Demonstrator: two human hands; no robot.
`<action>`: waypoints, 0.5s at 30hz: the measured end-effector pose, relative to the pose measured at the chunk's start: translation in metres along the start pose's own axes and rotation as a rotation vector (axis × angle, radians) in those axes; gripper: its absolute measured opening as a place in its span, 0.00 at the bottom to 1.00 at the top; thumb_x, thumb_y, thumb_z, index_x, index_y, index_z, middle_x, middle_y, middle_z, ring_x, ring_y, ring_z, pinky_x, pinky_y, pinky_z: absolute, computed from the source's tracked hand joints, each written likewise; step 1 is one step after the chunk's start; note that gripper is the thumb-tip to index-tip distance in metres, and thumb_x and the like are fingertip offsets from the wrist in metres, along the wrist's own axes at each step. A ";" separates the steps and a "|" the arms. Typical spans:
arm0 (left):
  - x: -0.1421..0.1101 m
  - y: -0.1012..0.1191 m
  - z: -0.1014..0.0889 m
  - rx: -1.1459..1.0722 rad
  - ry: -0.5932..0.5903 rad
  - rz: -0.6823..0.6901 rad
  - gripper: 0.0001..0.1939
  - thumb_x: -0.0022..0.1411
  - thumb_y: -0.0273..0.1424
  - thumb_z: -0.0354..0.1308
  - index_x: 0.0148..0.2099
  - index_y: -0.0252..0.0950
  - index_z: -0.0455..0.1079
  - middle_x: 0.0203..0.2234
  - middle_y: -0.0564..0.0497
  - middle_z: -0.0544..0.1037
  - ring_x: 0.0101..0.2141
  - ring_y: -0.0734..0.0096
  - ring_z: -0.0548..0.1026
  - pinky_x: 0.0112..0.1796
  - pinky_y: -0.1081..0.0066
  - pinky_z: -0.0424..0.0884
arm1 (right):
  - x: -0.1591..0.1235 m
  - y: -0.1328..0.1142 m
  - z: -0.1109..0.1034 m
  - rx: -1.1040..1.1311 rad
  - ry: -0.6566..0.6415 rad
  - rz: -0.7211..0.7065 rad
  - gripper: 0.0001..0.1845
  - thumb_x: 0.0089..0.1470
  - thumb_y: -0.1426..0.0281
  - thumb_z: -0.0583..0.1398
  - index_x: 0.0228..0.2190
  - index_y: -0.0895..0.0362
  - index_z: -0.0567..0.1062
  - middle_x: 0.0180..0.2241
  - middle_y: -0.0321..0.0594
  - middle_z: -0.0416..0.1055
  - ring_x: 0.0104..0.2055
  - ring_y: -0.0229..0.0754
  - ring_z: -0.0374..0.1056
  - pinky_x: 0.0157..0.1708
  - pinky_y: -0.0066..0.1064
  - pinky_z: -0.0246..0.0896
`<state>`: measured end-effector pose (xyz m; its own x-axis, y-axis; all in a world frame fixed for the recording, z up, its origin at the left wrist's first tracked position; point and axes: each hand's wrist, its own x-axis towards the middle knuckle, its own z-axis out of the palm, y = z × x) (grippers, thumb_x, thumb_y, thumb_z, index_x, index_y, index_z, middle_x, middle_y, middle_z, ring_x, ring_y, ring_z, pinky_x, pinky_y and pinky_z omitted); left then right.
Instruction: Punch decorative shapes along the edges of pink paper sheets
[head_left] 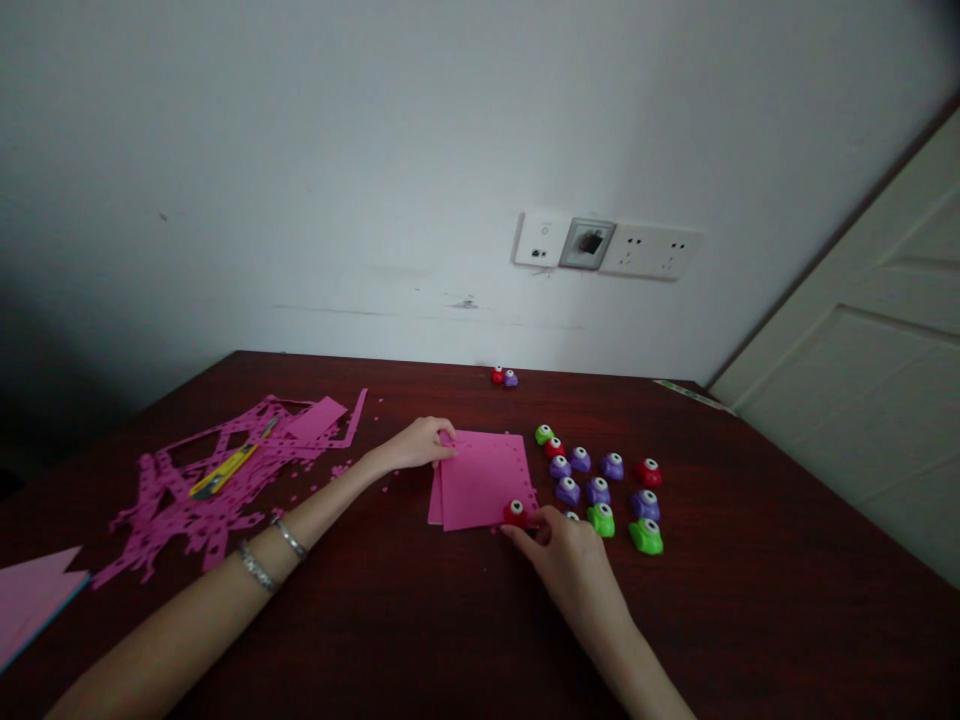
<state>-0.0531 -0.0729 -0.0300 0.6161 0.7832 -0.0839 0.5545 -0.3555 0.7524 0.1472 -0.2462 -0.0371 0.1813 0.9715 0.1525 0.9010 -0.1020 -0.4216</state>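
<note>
A square of pink paper [484, 480] lies at the middle of the table, with small punched holes along its right and top edges. Another pink sheet [436, 500] peeks out under its left side. My left hand [420, 445] pinches the paper by its upper left edge. At the lower right corner sits a small red craft punch [515, 513], held by the fingers of my right hand [566, 555]. Whether the paper's edge is inside the punch is hidden. Right of the paper stand several more punches, among them a purple one [568, 490] and a green one [646, 536].
Punched pink paper scraps [225, 490] are heaped at the left, with a yellow utility knife [234, 462] on top. Pink sheets [34, 600] lie at the near left edge. Two small punches [504, 377] stand at the back by the wall. A ruler-like strip [694, 396] lies back right.
</note>
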 end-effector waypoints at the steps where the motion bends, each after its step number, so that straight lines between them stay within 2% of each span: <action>1: 0.000 0.000 0.001 0.028 0.027 0.014 0.16 0.50 0.35 0.57 0.40 0.32 0.67 0.17 0.55 0.71 0.21 0.73 0.69 0.24 0.75 0.59 | 0.000 0.001 -0.002 0.019 -0.013 0.007 0.14 0.47 0.59 0.60 0.24 0.58 0.72 0.19 0.38 0.71 0.23 0.42 0.68 0.24 0.29 0.55; 6: -0.002 0.002 0.003 0.094 0.100 0.072 0.15 0.50 0.33 0.56 0.41 0.33 0.68 0.19 0.55 0.71 0.22 0.74 0.68 0.25 0.76 0.59 | -0.001 0.006 -0.006 0.095 -0.095 0.026 0.09 0.48 0.65 0.59 0.24 0.58 0.73 0.19 0.37 0.71 0.23 0.40 0.67 0.22 0.27 0.55; 10: -0.002 0.002 0.004 0.097 0.087 0.076 0.13 0.50 0.30 0.55 0.40 0.32 0.69 0.19 0.55 0.70 0.21 0.76 0.67 0.23 0.77 0.58 | -0.001 0.007 -0.003 0.094 -0.089 -0.022 0.07 0.49 0.68 0.58 0.25 0.58 0.73 0.21 0.38 0.72 0.24 0.41 0.68 0.24 0.28 0.55; 15: -0.002 0.000 0.004 0.110 0.039 0.081 0.13 0.48 0.32 0.57 0.38 0.32 0.70 0.20 0.54 0.71 0.22 0.75 0.68 0.25 0.76 0.60 | -0.002 0.004 -0.003 0.118 -0.090 -0.043 0.06 0.50 0.70 0.57 0.28 0.58 0.74 0.22 0.37 0.72 0.24 0.40 0.67 0.24 0.27 0.55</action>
<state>-0.0518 -0.0763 -0.0329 0.6404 0.7681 0.0012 0.5630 -0.4705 0.6795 0.1518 -0.2492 -0.0365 0.1027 0.9902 0.0944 0.8539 -0.0391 -0.5189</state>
